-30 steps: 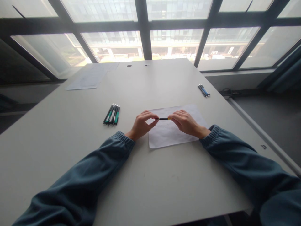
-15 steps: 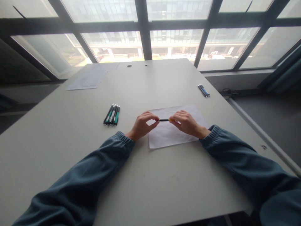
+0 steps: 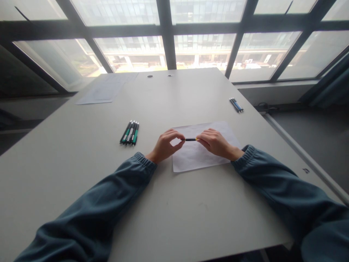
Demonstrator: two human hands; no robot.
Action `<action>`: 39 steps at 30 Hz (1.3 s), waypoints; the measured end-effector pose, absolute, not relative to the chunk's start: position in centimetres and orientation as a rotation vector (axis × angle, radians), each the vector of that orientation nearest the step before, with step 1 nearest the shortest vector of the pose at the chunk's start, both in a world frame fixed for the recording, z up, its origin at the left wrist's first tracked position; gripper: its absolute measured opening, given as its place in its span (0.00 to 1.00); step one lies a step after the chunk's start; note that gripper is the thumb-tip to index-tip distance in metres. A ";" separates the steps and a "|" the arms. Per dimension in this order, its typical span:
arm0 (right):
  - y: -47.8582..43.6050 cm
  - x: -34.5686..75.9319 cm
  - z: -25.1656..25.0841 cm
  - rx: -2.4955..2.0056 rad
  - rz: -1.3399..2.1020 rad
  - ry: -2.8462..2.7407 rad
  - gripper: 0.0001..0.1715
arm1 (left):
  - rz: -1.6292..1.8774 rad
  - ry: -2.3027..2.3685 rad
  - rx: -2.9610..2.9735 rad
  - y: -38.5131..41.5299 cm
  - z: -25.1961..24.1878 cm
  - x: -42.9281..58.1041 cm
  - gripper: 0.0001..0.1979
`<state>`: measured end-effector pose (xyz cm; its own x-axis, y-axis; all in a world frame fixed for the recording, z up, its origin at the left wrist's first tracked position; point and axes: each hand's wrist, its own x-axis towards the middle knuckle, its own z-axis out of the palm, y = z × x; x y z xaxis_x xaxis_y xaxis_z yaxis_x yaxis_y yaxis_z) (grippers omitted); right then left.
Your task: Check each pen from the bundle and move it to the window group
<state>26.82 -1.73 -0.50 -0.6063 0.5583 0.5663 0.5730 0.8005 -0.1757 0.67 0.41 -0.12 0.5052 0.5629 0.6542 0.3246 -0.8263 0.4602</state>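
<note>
Between my two hands a black pen (image 3: 190,139) with a bit of yellow at its right part is held level above a white sheet of paper (image 3: 188,160). My left hand (image 3: 168,143) pinches its left end between thumb and fingers. On the other end my right hand (image 3: 214,142) is closed in a similar pinch, and its fingers hide that end. The paper lies at a slight slant on the white table (image 3: 174,214), partly covered by my right hand.
Left of my hands lies a row of several black, green and white pens (image 3: 129,133). A small bunch of blue and black pens (image 3: 236,105) rests near the table's right edge. More sheets of paper (image 3: 100,91) lie at the far left, before the windows (image 3: 131,52).
My right fingers have shifted very slightly on the pen, so less yellow shows. Everything else stays where it was.
</note>
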 end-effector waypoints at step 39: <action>-1.6 26.9 -0.7 -0.827 -0.036 -2.341 0.12 | 1.150 0.833 2.435 0.7 -0.4 0.5 0.13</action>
<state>26.94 -1.62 -0.68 -0.5924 0.5534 0.5855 0.5709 0.8011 -0.1796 0.46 0.68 -0.44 0.5055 0.6270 0.5928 0.3679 -0.7781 0.5091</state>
